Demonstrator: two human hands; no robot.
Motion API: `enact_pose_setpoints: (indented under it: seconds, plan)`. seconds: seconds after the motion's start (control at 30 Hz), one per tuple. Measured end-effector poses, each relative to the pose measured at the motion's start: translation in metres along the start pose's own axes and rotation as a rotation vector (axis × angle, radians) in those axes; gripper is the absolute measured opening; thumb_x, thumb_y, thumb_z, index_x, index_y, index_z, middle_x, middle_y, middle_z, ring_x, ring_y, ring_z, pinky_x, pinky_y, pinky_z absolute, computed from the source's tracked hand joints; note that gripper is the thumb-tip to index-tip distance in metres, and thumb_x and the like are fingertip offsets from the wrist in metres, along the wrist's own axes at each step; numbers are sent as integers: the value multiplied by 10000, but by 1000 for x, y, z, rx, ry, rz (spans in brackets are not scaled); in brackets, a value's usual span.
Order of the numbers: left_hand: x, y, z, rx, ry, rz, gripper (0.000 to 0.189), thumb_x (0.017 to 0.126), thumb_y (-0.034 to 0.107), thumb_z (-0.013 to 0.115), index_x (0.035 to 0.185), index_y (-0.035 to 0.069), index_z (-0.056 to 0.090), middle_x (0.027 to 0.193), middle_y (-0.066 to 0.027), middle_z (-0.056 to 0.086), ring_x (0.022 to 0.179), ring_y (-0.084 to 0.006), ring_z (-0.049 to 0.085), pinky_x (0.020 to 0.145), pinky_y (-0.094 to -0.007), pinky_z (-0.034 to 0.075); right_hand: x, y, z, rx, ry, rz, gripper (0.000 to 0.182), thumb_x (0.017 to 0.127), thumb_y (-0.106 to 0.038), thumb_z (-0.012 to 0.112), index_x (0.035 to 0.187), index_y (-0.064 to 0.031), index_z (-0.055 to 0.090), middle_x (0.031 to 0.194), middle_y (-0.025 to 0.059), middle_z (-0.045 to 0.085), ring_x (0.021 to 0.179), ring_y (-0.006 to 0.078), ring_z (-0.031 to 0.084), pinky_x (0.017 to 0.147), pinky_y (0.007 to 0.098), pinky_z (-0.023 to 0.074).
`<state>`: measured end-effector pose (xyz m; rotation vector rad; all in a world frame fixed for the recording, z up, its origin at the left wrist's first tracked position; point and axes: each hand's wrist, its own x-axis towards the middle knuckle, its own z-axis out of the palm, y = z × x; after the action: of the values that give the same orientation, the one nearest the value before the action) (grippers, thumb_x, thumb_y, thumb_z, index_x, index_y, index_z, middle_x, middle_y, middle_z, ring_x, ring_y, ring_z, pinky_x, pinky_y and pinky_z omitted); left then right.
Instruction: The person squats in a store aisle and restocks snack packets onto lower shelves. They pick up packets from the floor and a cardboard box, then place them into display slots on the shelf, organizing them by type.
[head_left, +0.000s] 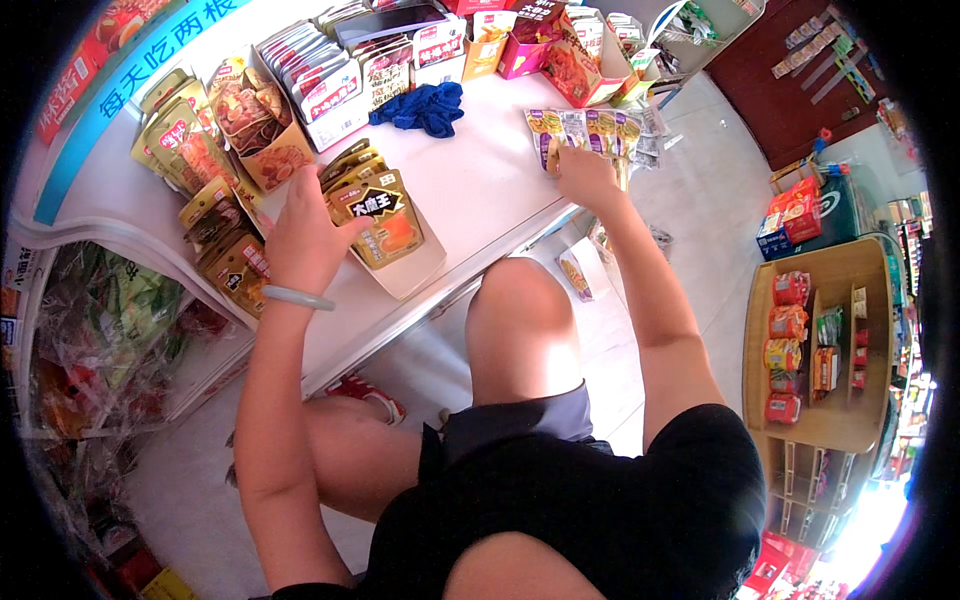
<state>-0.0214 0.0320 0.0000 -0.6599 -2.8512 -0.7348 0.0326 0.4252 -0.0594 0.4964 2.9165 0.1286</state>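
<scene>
My left hand (307, 236) is at the left side of a white carton (421, 271), its thumb and fingers apart. Its thumb touches the left edge of the front gold snack packet (382, 217); more gold packets are lined up behind that one. Farther right, my right hand (589, 178) is at the lower part of a row of purple, yellow and white snack sachets (602, 127) near the counter's edge. The fingertips are partly hidden there, so a grip on a sachet cannot be made out. Silver sachets (648, 146) show just beyond the row.
Packed snack cartons (330, 97) line the back of the white counter (487, 165), with a crumpled blue cloth (424, 109) before them. A phone (390, 24) lies on the cartons. My knee (525, 315) is close to the front edge. A wooden shelf (817, 262) stands to the right.
</scene>
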Motion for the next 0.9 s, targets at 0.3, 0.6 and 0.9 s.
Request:
enact_pose_setpoints:
  seconds: [0.3, 0.6, 0.9]
  plan:
    - [0, -3, -2, -28, -28, -2, 755, 730, 281, 819, 1301, 1, 412, 1290, -179, 548, 1183, -342, 557, 902, -441, 489, -35, -13, -47, 183, 419, 50, 146, 899, -96, 525, 1002, -68, 623, 946, 149, 683, 907, 346, 677, 755, 459, 540]
    - [-1, 0, -3, -38, -11, -1, 730, 724, 260, 822, 1282, 8, 424, 1266, -179, 556, 1153, -345, 572, 884, -446, 497, -91, -107, -83, 1633, 273, -651, 148, 942, -111, 658, 1047, -8, 677, 940, 15, 682, 847, 70, 615, 750, 237, 524]
    - [3, -17, 3, -146, -41, 62, 634, 839, 313, 716, 1310, -2, 432, 1331, -203, 514, 1225, -349, 523, 969, -407, 458, -66, -163, -44, 885, 477, -787, 144, 819, -66, 744, 962, -71, 724, 996, 45, 668, 808, 171, 635, 699, 300, 525]
